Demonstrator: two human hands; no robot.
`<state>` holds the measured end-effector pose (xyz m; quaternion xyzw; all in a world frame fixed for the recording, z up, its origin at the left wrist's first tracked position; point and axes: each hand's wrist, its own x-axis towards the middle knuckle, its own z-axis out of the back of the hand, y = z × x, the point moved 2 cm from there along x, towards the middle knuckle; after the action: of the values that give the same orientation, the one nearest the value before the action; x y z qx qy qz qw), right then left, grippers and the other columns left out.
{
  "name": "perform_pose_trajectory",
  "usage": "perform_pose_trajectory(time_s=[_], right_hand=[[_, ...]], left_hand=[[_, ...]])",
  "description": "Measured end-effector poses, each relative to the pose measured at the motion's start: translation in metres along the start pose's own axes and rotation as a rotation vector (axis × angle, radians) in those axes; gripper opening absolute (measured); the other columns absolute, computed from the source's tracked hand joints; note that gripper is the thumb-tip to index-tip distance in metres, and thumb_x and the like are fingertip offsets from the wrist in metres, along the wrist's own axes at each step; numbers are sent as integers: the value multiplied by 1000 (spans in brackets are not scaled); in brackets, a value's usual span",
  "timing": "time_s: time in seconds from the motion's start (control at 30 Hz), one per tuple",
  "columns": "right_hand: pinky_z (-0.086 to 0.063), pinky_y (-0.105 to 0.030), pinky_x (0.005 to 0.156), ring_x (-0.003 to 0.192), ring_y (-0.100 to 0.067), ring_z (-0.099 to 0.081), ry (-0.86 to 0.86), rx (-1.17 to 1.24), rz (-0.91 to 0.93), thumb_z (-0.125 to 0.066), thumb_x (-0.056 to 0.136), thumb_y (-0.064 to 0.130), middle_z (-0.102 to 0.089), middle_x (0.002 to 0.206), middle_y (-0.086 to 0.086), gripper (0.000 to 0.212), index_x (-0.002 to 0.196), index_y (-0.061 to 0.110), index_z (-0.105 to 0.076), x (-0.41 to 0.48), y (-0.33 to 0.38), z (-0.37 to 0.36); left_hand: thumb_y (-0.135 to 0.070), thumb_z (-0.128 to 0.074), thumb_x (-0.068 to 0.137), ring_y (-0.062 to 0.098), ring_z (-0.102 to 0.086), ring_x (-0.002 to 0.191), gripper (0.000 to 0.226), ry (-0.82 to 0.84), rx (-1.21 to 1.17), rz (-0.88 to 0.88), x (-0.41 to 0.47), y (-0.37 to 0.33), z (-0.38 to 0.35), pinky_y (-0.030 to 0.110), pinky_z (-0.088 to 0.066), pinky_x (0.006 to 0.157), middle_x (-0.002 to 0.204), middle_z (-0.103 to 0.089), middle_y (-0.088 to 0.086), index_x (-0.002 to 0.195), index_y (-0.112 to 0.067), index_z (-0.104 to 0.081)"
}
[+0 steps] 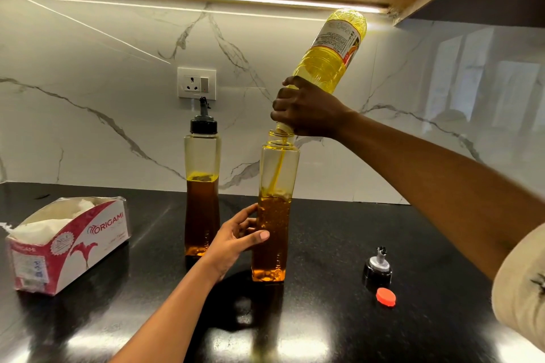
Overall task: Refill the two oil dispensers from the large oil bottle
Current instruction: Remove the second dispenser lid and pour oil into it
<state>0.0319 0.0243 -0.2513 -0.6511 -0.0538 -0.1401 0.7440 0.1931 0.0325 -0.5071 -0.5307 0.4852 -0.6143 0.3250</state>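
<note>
Oil bottle (330,59), large, clear plastic, yellow oil: I hold it in my right hand (306,109), fingers wrapped tight round its neck, so the mouth sits at the rim of the open dispenser (272,209). Long axis runs steeply from upper right, base up near the cabinet light, down to lower left, mouth pointing downward; I judge the tilt is kept steep so the oil runs as one thin stream straight through the narrow opening. Open dispenser: tall, square-shouldered, upright on the black countertop (324,333), roughly half filled, stream visible inside. My left hand (236,242) cups its lower body, thumb in front and fingers curled behind, a loose steadying hold, presumably to stop it tipping or sliding under the pour. Second dispenser (202,194): just behind and to the left, upright, black pourer cap on, level about the same. Removed pourer cap (377,270): standing on the counter to the right, well apart, kept clear of the pour. Red bottle cap (386,297): lying just beside it. Tissue box (67,244): far left, open.
</note>
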Motion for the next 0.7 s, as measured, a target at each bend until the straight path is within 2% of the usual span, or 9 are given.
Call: perform_pose_trajectory(time_s=[0.13, 0.27, 0.43, 0.57, 0.7], right_hand=[[-47, -39, 93, 90, -22, -67, 0, -3, -6, -63, 84, 30, -70, 90, -1, 16, 93, 16, -66, 0, 0, 1], [-46, -40, 94, 91, -23, -66, 4, 4, 2, -61, 86, 28, -70, 91, -1, 16, 94, 16, -66, 0, 0, 1], [-44, -39, 96, 94, -21, -65, 32, -23, 19, -56, 89, 29, -68, 93, 1, 16, 97, 18, -64, 1, -1, 0], [-45, -39, 95, 92, -20, -66, 17, -39, 32, -58, 88, 30, -69, 91, 1, 16, 96, 18, -65, 1, -1, 0], [-46, -38, 93, 90, -19, -66, 6, -51, 41, -59, 86, 30, -69, 89, 3, 15, 94, 20, -66, 0, -1, 1]], left_hand=[[-39, -88, 55, 18, -66, 107, 82, -2, -7, 1, 0, 0, 0, 23, -54, 81, 110, -71, 4, 129, -33, -51], [-30, -84, 64, 19, -66, 108, 76, -1, -11, 3, 0, 0, 0, 23, -54, 81, 110, -71, 5, 131, -30, -50], [-49, -91, 49, 21, -65, 109, 96, -7, -7, 10, -1, -1, 0, 28, -55, 85, 111, -71, 5, 132, -29, -49], [-50, -92, 47, 20, -66, 108, 95, -6, -12, 11, -1, -1, 0, 26, -54, 83, 110, -71, 4, 131, -30, -50], [-50, -91, 47, 22, -65, 110, 99, -7, -6, 10, -1, -3, -1, 30, -54, 87, 112, -70, 7, 133, -28, -49]])
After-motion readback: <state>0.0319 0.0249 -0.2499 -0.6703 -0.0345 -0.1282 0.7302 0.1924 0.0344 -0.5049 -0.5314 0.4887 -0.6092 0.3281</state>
